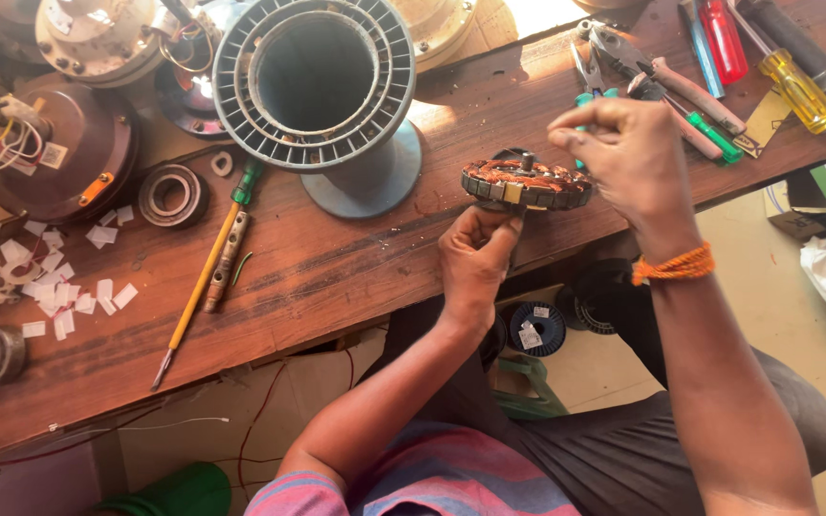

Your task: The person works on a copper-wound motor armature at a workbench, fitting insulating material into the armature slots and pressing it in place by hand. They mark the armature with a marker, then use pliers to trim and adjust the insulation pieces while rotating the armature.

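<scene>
A round fan stator [526,184] with copper windings and a short centre shaft is held level over the wooden workbench [336,277]. My left hand [475,263] grips it from below at its near rim. My right hand [623,158] hovers at the stator's right edge, fingers pinched together on something small that I cannot make out, with an orange thread band at the wrist. Pliers [614,57] lie just behind my right hand.
A grey finned fan housing [317,86] stands behind the stator. A yellow-handled tool [205,277], a bearing ring [172,194] and white paper scraps [59,291] lie to the left. Screwdrivers [795,86] rest at the right. Wire spools [537,328] sit under the bench.
</scene>
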{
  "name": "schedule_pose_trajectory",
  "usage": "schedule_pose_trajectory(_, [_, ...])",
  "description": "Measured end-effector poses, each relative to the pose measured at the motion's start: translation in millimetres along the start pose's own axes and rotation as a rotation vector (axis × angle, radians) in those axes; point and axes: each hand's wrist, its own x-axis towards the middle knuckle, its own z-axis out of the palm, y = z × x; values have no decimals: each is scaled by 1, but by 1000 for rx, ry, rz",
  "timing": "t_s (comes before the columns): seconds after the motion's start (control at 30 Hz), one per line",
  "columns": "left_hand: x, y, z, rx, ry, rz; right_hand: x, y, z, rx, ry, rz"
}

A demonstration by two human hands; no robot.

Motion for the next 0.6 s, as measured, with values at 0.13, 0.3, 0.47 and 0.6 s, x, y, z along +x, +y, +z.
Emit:
schedule_pose_trajectory(0.13, [-21,34,7,369,-6,564,-14,18,-7,149,10,17])
schedule_pose_trajectory(0.3, [17,95,-10,936,-453,1291,-26,21,-22,114,18,60])
schedule_pose_trajectory(0.47, [55,99,-14,961,-844,979,-52,1,-39,180,28,109])
schedule_pose_trajectory(0.6, [58,91,-18,789,-850,892,-75,-13,-37,150,-16,149])
